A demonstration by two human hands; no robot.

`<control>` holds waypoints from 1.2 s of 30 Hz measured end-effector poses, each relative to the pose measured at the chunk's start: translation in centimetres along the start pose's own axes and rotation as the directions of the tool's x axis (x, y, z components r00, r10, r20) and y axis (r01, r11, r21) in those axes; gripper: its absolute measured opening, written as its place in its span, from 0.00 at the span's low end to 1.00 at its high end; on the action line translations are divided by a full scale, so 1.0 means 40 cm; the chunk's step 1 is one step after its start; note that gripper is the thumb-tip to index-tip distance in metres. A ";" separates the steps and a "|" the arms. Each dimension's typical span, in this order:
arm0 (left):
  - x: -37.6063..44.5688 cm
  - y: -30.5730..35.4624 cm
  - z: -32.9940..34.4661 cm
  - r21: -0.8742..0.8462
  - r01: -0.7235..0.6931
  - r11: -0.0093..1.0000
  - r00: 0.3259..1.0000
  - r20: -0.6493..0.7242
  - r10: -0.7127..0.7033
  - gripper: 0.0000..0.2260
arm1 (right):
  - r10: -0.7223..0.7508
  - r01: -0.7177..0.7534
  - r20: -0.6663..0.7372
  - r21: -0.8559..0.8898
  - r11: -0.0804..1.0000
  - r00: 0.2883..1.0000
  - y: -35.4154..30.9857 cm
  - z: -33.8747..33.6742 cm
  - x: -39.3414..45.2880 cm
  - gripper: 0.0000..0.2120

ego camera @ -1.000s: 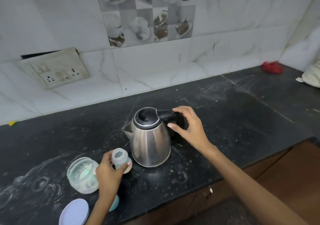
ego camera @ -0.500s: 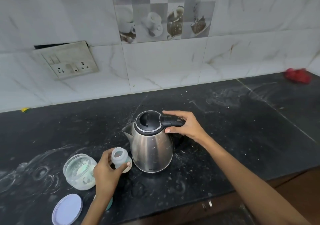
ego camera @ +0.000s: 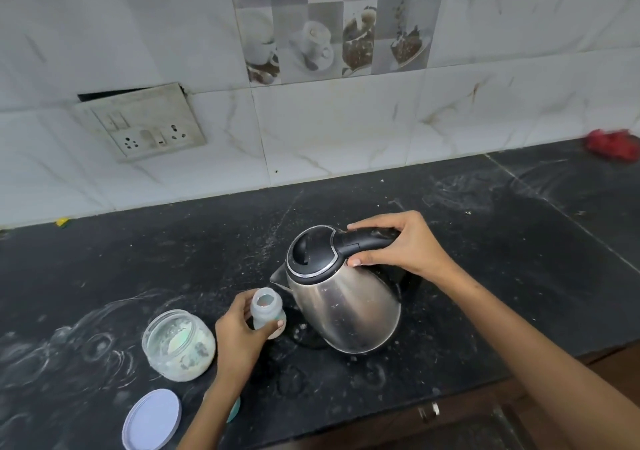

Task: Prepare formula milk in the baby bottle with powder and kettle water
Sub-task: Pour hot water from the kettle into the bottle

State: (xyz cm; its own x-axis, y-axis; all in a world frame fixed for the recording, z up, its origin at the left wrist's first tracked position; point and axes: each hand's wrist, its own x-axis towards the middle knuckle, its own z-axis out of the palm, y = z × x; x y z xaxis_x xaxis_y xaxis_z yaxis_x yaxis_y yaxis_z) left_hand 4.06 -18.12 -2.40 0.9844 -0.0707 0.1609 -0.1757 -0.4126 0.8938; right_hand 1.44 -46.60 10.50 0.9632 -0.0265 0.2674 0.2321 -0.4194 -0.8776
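**Head view: kettle tipped, pour about to begin**

Your right hand has its fingers wrapped round the handle of the kettle, which leans spout-first toward the baby bottle. Your left hand grips that bottle upright on the desk, just beside the spout. No water shows leaving the spout yet. Whether powder is already in the bottle is hard to tell. The powder jar stands open, its lid lying near. The dark desk is streaked with white dust; behind it are marble tiles, a socket plate and a red cloth.
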 end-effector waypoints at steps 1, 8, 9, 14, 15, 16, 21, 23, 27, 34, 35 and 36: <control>0.000 -0.002 0.000 0.000 -0.009 1.000 1.000 0.007 0.009 0.25 | -0.006 0.006 0.014 -0.030 1.000 1.000 -0.011 0.001 0.003 0.24; -0.005 -0.018 0.000 -0.022 -0.014 1.000 0.999 0.037 0.015 0.26 | -0.006 0.023 0.099 -0.172 0.985 0.995 -0.069 0.018 0.023 0.25; -0.006 -0.018 0.000 -0.027 -0.013 1.000 0.999 0.038 0.014 0.26 | -0.002 0.023 0.115 -0.185 0.982 0.993 -0.075 0.022 0.025 0.25; -0.009 -0.020 -0.003 -0.046 0.011 0.999 0.999 0.031 -0.010 0.26 | 0.006 0.034 0.155 -0.251 0.967 0.988 -0.101 0.040 0.036 0.26; -0.011 -0.019 -0.005 -0.049 0.017 0.999 0.999 0.032 -0.015 0.26 | 0.010 0.033 0.159 -0.262 0.965 0.987 -0.105 0.043 0.038 0.26; -0.012 -0.019 -0.007 -0.051 0.021 0.998 0.999 0.034 -0.020 0.26 | 0.013 0.032 0.163 -0.271 0.962 0.987 -0.108 0.045 0.039 0.26; -0.018 -0.030 -0.022 -0.051 0.046 0.998 0.998 0.033 -0.045 0.26 | 0.028 0.031 0.180 -0.317 0.948 0.983 -0.118 0.063 0.048 0.27; -0.018 -0.033 -0.027 -0.050 0.055 0.997 0.998 0.031 -0.054 0.26 | 0.031 0.035 0.190 -0.339 0.940 0.981 -0.124 0.069 0.052 0.27; -0.017 -0.036 -0.035 -0.041 0.061 0.997 0.998 0.033 -0.060 0.26 | 0.034 0.048 0.210 -0.374 0.926 0.977 -0.138 0.079 0.057 0.26; -0.014 -0.041 -0.047 -0.015 0.065 0.998 0.997 0.036 -0.065 0.25 | 0.027 0.074 0.235 -0.410 0.909 0.972 -0.150 0.100 0.063 0.26; -0.014 -0.043 -0.048 -0.011 0.064 0.998 0.997 0.037 -0.064 0.25 | 0.029 0.074 0.237 -0.414 0.907 0.971 -0.151 0.102 0.065 0.26; -0.015 -0.044 -0.050 -0.009 0.064 0.998 0.997 0.039 -0.063 0.25 | 0.029 0.076 0.239 -0.416 0.906 0.970 -0.153 0.103 0.066 0.26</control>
State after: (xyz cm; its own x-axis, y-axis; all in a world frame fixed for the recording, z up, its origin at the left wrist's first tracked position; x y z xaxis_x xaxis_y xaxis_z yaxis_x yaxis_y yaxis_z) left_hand 3.78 -15.54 -3.25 0.9930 -0.0798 0.0874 -0.1126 -0.4085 0.9058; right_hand 3.13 -40.35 14.93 0.9739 0.1795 0.1388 0.2269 -0.7593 -0.6099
